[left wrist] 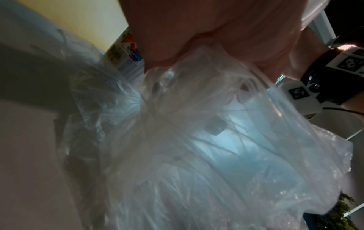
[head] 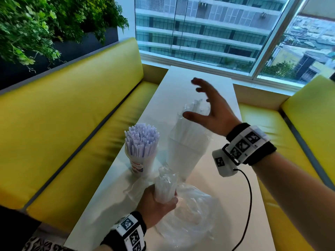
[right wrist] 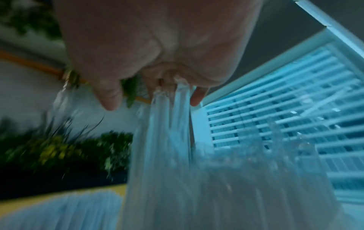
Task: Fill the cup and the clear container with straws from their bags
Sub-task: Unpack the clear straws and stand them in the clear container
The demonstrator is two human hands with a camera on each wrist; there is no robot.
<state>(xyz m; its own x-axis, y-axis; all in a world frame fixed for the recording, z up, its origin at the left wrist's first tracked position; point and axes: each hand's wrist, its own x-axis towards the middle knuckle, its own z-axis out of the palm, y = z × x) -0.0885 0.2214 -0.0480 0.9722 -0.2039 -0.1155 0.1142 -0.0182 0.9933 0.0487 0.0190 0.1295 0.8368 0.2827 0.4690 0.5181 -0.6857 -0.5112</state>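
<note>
A printed paper cup [head: 140, 161] [left wrist: 128, 48] on the white table [head: 226, 196] is packed with upright white straws [head: 141, 137]. To its right stands the clear container [head: 183, 156], holding tall clear-wrapped straws [head: 190, 127] [right wrist: 177, 155]. My right hand [head: 203, 104] [right wrist: 157, 46] hovers over those straw tops, fingers spread, with the fingertips [right wrist: 195, 98] close to them. My left hand [head: 155, 201] [left wrist: 197, 31] grips a bundle of wrapped straws [head: 165, 183] sticking up out of a crumpled clear bag [head: 190, 220] [left wrist: 197, 140].
Yellow bench seats [head: 72, 115] run along both sides of the narrow table. A window [head: 208, 33] is at the far end, and plants [head: 36, 24] hang at the upper left. A black cable [head: 249, 196] trails from my right wrist across the table.
</note>
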